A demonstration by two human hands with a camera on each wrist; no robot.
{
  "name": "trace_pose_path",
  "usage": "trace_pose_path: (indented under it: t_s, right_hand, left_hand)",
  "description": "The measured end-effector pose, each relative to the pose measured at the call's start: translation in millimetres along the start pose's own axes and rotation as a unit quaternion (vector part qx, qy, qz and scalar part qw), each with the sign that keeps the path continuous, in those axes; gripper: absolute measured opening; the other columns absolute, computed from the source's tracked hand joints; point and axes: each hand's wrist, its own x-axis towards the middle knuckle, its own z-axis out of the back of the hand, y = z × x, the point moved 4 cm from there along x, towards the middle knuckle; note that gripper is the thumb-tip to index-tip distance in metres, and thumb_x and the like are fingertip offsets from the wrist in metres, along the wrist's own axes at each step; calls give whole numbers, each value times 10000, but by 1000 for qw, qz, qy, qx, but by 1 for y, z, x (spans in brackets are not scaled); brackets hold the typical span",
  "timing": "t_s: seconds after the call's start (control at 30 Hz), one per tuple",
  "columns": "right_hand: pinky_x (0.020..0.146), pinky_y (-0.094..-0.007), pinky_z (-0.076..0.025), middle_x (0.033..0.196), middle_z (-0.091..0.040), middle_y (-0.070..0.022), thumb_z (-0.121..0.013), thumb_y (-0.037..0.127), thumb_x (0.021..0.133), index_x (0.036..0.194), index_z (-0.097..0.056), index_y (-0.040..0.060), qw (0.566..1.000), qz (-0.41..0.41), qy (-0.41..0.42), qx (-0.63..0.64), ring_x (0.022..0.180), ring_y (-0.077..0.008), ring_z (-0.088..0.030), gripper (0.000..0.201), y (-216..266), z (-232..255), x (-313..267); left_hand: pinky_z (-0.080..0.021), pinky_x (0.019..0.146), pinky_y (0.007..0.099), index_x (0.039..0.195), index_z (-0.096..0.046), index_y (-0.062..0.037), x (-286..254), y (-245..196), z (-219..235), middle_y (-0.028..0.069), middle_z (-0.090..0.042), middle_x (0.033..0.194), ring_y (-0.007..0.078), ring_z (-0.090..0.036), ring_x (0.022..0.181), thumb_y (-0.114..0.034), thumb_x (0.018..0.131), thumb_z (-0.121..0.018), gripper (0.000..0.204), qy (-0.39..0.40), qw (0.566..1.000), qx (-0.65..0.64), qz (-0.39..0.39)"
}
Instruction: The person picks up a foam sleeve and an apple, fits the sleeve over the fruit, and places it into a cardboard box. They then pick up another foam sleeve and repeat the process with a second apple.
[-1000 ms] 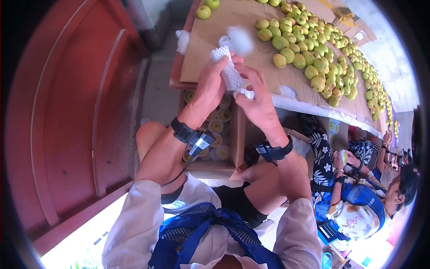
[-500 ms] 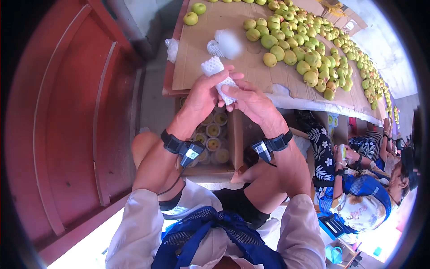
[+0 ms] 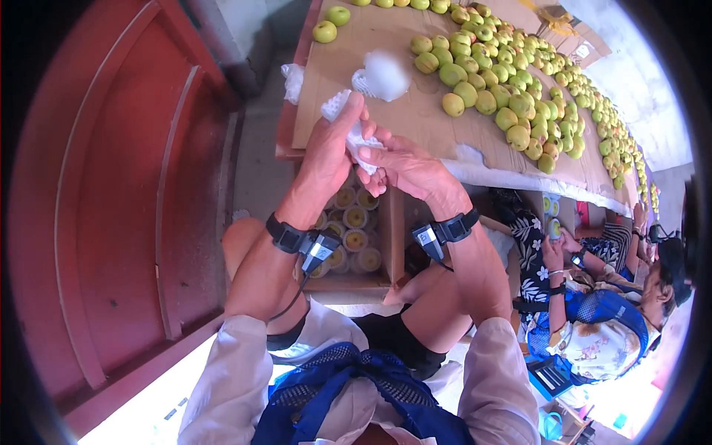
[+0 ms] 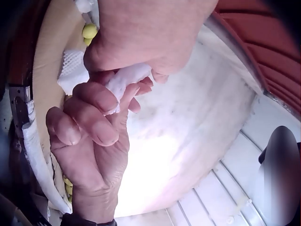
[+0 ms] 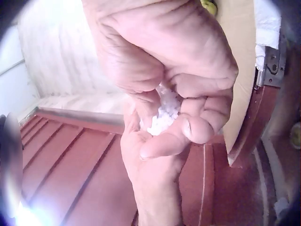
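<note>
Between your hands, together: left hand (image 3: 326, 152) and right hand (image 3: 404, 165) both pinch the foam net sleeve (image 3: 354, 138), long axis running away from you.

No legible text, label, brand, number or sign appears in any view. The wrist-worn devices (image 3: 319, 248) and the cardboard sheet (image 3: 415, 111) show no readable markings.

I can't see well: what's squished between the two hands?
A white foam net, pinched between the left hand and right hand. The head view shows it; both wrist views show fingers curled around it.
</note>
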Motion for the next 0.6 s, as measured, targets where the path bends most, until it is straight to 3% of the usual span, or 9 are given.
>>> trace_pose_path:
  t_s: [0.1, 0.2, 0.3, 0.37, 0.4, 0.43, 0.53, 0.57, 0.6]
  right_hand:
    - [582, -239, -465, 820, -681, -60, -710, 338, 965, 1096, -611, 22, 1000, -5, 11, -13, 683, -150, -670, 355, 5, -6, 1]
    - [572, -243, -466, 834, -691, -62, -719, 343, 956, 1077, -624, 13, 994, -9, -18, -109, 678, -150, -678, 364, 10, -6, 8]
    - [588, -247, -482, 841, -699, -71, -727, 306, 942, 1035, -653, -7, 971, 23, -88, -223, 680, -147, -679, 334, 21, 8, 18]
    - [600, -245, -488, 844, -704, -78, -734, 276, 925, 1006, -666, -16, 944, 93, -202, -245, 674, -139, -672, 310, 29, 21, 25]
    - [607, -243, -491, 846, -706, -81, -738, 261, 917, 991, -673, -20, 922, 134, -255, -259, 672, -135, -669, 298, 35, 27, 30]
    - [664, -297, -522, 846, -707, -105, -741, 206, 886, 959, -683, -25, 878, 179, -338, -287, 696, -188, -670, 249, 35, 42, 39]
    - [753, -362, -532, 938, -707, -132, -739, 187, 864, 1034, -664, -19, 667, 240, -506, -491, 813, -255, -676, 278, 56, 42, 45]
    - [853, -406, -520, 1056, -693, -141, -741, 195, 844, 1143, -641, 11, 664, 239, -516, -485, 970, -311, -660, 365, 59, 47, 50]
    - [866, -405, -517, 1087, -689, -137, -747, 208, 838, 1168, -632, 24, 630, 266, -525, -506, 997, -311, -656, 395, 58, 58, 58]
  left_hand:
    - [-561, 616, 355, 917, -517, -108, -2, -11, -2, -10, -466, 703, 194, -634, 753, -442, 1016, -602, 358, -2, 999, -2, -39]
    - [-470, 645, 317, 861, -482, -127, -6, -29, 1, -33, -395, 670, 134, -458, 616, -471, 1033, -548, 391, -65, 996, -39, -53]
    - [-366, 543, 273, 823, -451, -145, -13, -56, 9, -51, -356, 637, 92, -374, 544, -490, 1031, -543, 414, -119, 988, -25, -94]
    - [-340, 519, 263, 812, -445, -153, -17, -63, 17, -56, -348, 627, 81, -349, 525, -504, 1030, -538, 424, -142, 983, -25, -110]
    - [-327, 507, 257, 807, -442, -157, -18, -68, 18, -59, -345, 623, 76, -336, 515, -511, 1029, -536, 429, -149, 981, -26, -124]
    - [-327, 508, 258, 803, -440, -159, -18, -75, 18, -59, -345, 624, 77, -336, 517, -516, 1028, -536, 433, -157, 979, -17, -132]
    - [-326, 512, 258, 795, -437, -163, -29, -80, 20, -61, -346, 625, 80, -339, 522, -526, 1024, -539, 441, -180, 975, -10, -133]
    - [-326, 512, 258, 796, -439, -163, -29, -80, 21, -62, -346, 625, 80, -341, 522, -524, 1023, -543, 439, -183, 975, -22, -127]
    - [-327, 513, 258, 797, -441, -163, -29, -81, 23, -62, -345, 625, 81, -342, 523, -522, 1022, -547, 437, -187, 974, -35, -120]
